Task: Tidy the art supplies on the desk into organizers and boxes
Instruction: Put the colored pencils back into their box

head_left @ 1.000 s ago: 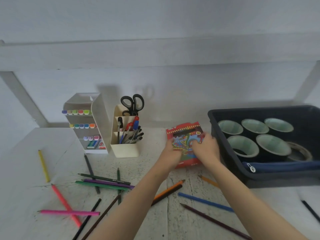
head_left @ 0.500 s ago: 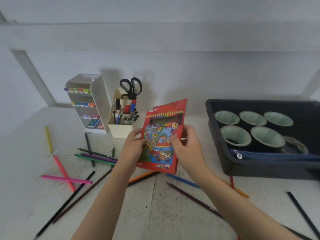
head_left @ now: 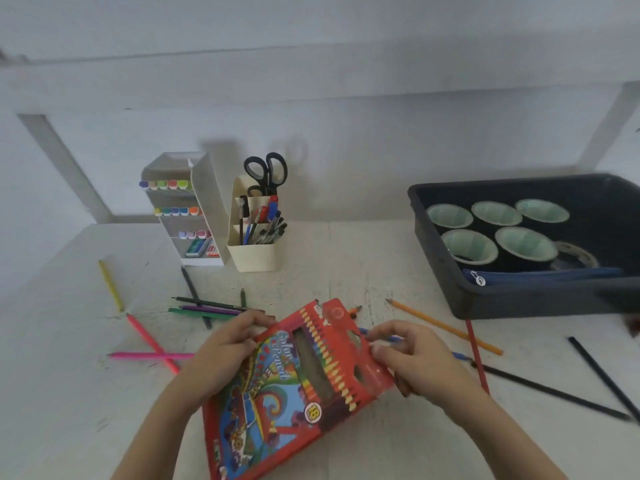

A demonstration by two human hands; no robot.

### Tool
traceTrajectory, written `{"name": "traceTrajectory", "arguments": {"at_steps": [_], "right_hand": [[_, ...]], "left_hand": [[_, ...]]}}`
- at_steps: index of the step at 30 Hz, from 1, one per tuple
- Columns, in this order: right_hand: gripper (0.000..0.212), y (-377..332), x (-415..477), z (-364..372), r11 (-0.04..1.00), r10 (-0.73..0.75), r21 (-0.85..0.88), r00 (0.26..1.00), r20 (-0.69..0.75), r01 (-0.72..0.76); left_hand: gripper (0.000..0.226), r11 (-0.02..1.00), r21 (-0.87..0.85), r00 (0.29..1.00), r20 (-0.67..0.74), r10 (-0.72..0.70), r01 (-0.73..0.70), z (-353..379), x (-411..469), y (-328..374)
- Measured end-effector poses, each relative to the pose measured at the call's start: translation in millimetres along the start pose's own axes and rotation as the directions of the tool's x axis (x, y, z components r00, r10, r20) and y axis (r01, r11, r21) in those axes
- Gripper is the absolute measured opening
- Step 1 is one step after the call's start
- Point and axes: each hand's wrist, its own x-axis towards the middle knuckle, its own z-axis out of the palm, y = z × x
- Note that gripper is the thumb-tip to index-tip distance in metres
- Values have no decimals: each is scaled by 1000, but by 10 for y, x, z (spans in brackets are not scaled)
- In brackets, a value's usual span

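I hold a red colour-pencil box [head_left: 284,393] tilted above the desk, close to me. My left hand [head_left: 225,355] grips its left edge, fingers curled over the top. At the box's upper right end my right hand [head_left: 412,358] pinches it near the flap. Several loose coloured pencils lie on the white desk: pink ones [head_left: 149,355] at left, a yellow one [head_left: 110,285], green and purple ones [head_left: 207,310] behind the box, an orange one [head_left: 446,327] and black ones [head_left: 554,393] at right.
A white marker organizer [head_left: 204,209] and a cream pen holder [head_left: 256,254] with scissors [head_left: 266,171] stand at the back. At right, a dark bin [head_left: 433,237] holds tape rolls and a blue pouch [head_left: 540,275]. A wall runs behind.
I lifted the box from the desk beside the bin, brought it toward me and lowered it. It now lies tilted with its top end to the right, my right hand at that end.
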Motion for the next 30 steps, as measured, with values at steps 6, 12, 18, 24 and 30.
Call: {"name": "traceTrajectory", "arguments": {"at_steps": [6,12,18,24,30], "right_hand": [[11,206,-357,345,957,140,-254,990,-18,-140],[23,299,-460,563,922,-2,-375,965,-261,-99],[2,368,-306,443,803,-218,-591,888,-405,-73],[24,339,-37,312,552,-346,-828,875,-338,-101],[7,209,-96,347,582,-450,-813,830,-331,-9]], "left_hand": [[43,963,256,996,14,87,-88,74,-160,-310],[30,744,569,832,-177,526,-350,232,-274,-391],[42,740,519,856,-30,517,-428,467,-374,-538],[40,682,504,804,40,594,-529,644,-454,-514],[39,692,520,825,46,563,-501,671,-445,-559]]}}
